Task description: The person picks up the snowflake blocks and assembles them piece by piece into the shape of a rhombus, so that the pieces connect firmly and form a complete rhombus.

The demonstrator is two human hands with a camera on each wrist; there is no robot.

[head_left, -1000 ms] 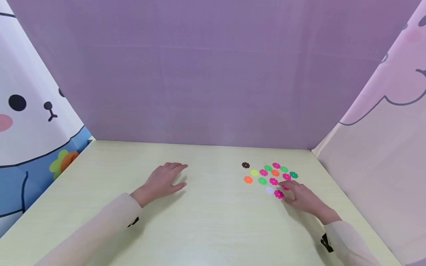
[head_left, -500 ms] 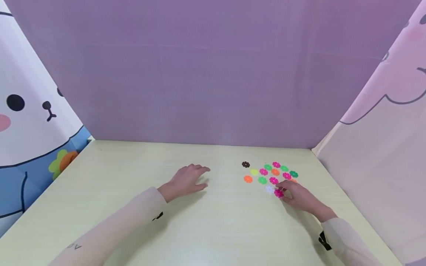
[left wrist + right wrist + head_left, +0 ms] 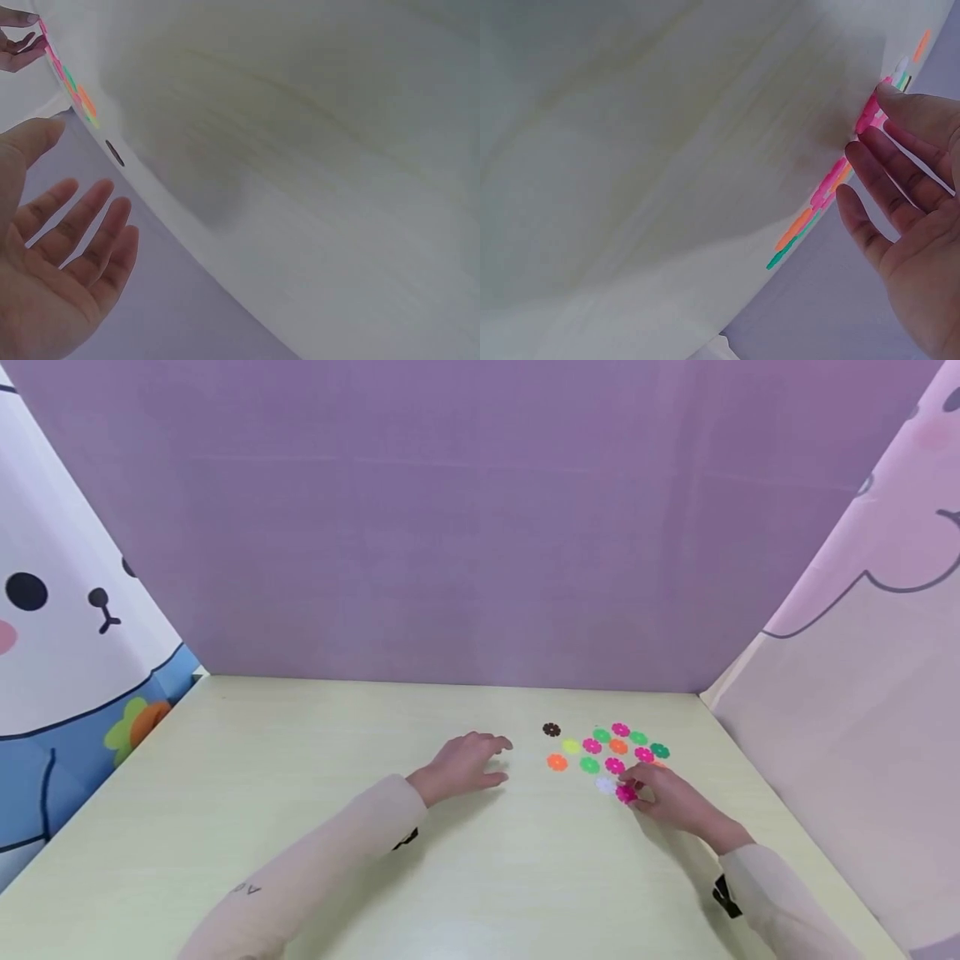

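My right hand [image 3: 678, 797] is at the near right of a group of flat flower-shaped pieces on the table. Its thumb and index finger pinch the edges of a magenta flower-shaped piece [image 3: 626, 793], which also shows between those fingertips in the right wrist view. Touching that piece on its left is a white flower piece [image 3: 605, 786]. Another magenta piece [image 3: 615, 766] lies just beyond. The left hand [image 3: 465, 767] hovers over the table left of the group, thumb and fingers spread apart with nothing between them; in the left wrist view its palm [image 3: 45, 300] shows.
Several more flower pieces lie beyond, among them a dark brown one [image 3: 551, 729], a yellow one [image 3: 572, 747], an orange one [image 3: 557, 762] and a dark green one [image 3: 660, 750]. A purple cloth [image 3: 450, 527] hangs behind the pale table [image 3: 480, 893], with printed curtains at both sides.
My left hand has moved right across the table toward the flower pieces. The right hand's thumb and index finger have closed on the nearest magenta piece, which stays in place.
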